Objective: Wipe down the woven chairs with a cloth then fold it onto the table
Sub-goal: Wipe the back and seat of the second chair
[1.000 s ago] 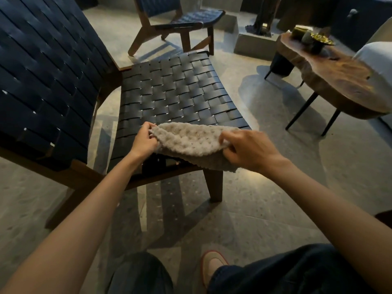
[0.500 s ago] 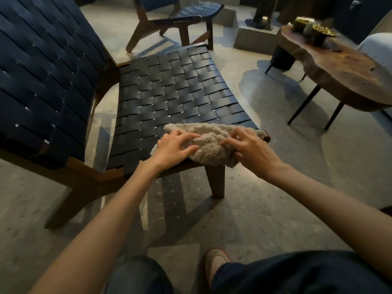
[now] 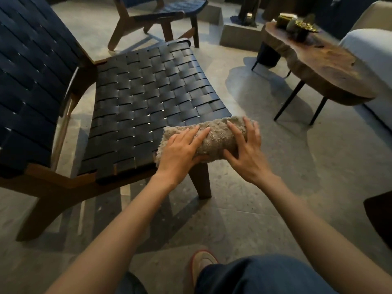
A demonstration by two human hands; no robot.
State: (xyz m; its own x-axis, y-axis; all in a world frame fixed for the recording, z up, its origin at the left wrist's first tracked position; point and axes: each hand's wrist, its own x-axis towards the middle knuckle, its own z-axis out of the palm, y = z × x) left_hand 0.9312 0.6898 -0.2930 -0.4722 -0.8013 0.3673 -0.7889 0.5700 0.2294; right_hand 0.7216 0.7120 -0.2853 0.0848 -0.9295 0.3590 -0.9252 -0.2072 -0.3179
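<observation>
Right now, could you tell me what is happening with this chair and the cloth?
A person leans over the near wooden chair with both hands flat on a bunched beige textured cloth at the front edge of its dark woven strap seat. The left hand presses the cloth's left part, the right hand its right part, fingers spread. The live-edge wooden table on the right holds no cloth yet. A second woven chair stands behind.
</observation>
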